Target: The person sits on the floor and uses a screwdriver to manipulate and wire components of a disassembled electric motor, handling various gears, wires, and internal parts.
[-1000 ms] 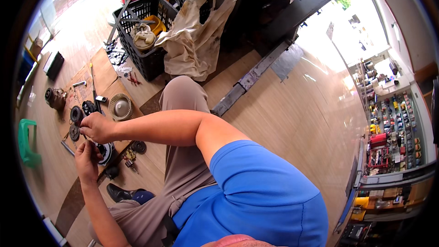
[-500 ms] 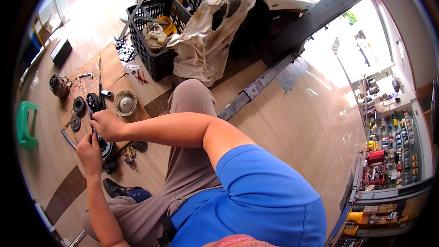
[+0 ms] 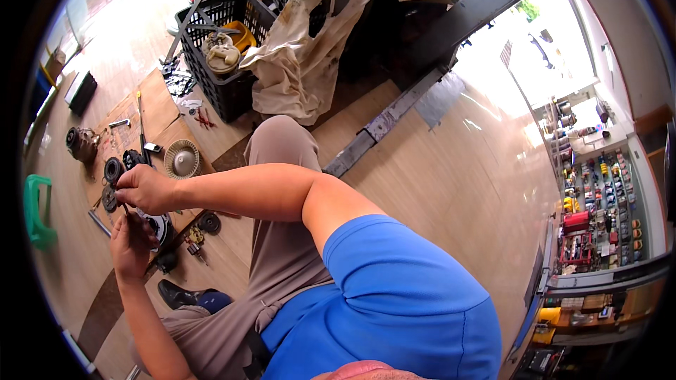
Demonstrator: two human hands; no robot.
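Observation:
My right hand (image 3: 146, 191) is closed in a pinch on a thin dark piece (image 3: 126, 207) whose kind I cannot make out. Just below it, my left hand (image 3: 131, 248) is closed with curled fingers, and what they hold is hidden. Under and beside the hands lies a round black-and-silver housing (image 3: 160, 228), partly covered by them. Close to my right hand are a black ring-shaped part (image 3: 113, 169), a dark disc (image 3: 109, 199) and another black part (image 3: 132, 158). A finned blower wheel (image 3: 182, 160) rests beyond my right wrist.
Cardboard (image 3: 156, 102) bears a long screwdriver (image 3: 141, 123) and an L-shaped wrench (image 3: 120, 124). A motor-like part (image 3: 82, 144) stands at its left. A green stool (image 3: 38, 211) is far left. Black crates (image 3: 229, 91), one draped with a beige cloth (image 3: 299, 56), stand ahead, near a grey metal post (image 3: 394, 116).
Both hands have shifted slightly left and drawn a little apart, with the thin dark piece now showing below the right fingers. The whole view has also moved a little.

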